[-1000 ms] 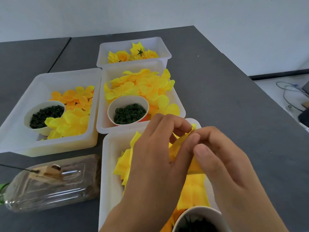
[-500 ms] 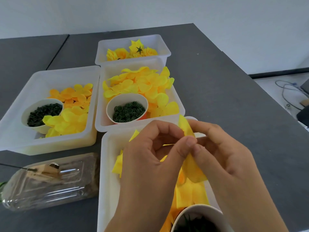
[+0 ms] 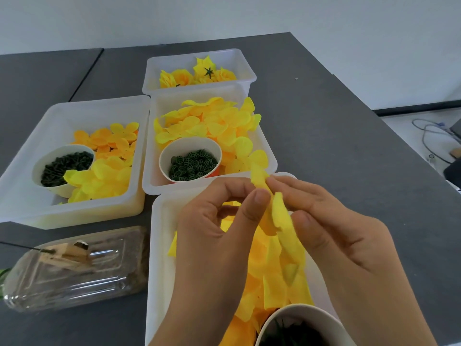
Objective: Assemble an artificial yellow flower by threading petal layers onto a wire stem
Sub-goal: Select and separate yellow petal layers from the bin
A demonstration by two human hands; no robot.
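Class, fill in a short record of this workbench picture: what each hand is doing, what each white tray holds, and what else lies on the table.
left hand: pinches yellow petal layer
right hand: pinches the same layer
near tray: yellow petals, paper cup
middle tray: yellow petals, cup of green ringed discs
left tray: orange and yellow petals, cup of dark green pieces
far tray: finished yellow flowers
table: clear plastic bottle lying on its side

bright even daylight, soft shadows, wide-angle edge distortion, slight softness.
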